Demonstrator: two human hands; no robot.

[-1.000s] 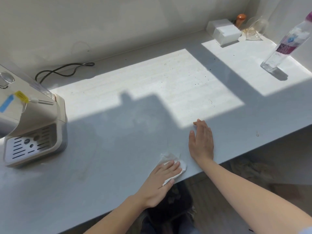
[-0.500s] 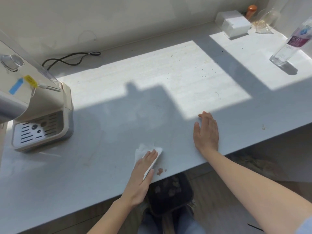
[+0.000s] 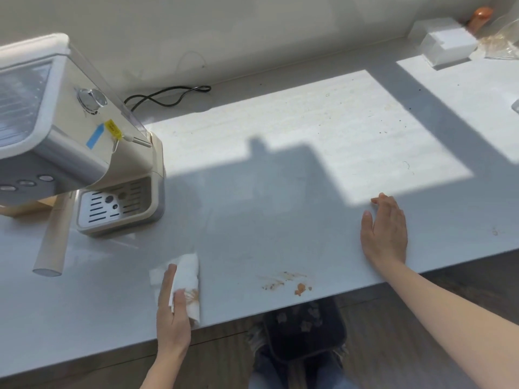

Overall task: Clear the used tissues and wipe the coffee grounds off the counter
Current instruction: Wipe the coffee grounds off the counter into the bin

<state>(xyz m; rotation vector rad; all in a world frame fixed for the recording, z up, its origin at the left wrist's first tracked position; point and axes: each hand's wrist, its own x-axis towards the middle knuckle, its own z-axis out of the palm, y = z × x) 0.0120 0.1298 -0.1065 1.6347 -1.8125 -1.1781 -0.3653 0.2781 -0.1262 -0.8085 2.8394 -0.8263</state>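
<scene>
Tissue (image 3: 187,272), thin, soft and nearly weightless, lies at the front edge of the desk (image 3: 280,220), already stained brown at its near corner. The left hand (image 3: 172,315) presses it down, finger and thumb laid almost straight on top, not curled round it as far as I can tell. The right hand (image 3: 385,231) rests flat and open on the desk, further right, holding nothing. The coffee grounds (image 3: 287,282) smear the front edge between the hands. The tissue will likely bunch or tear if dragged hard; flat pressure over its middle suits it best.
</scene>
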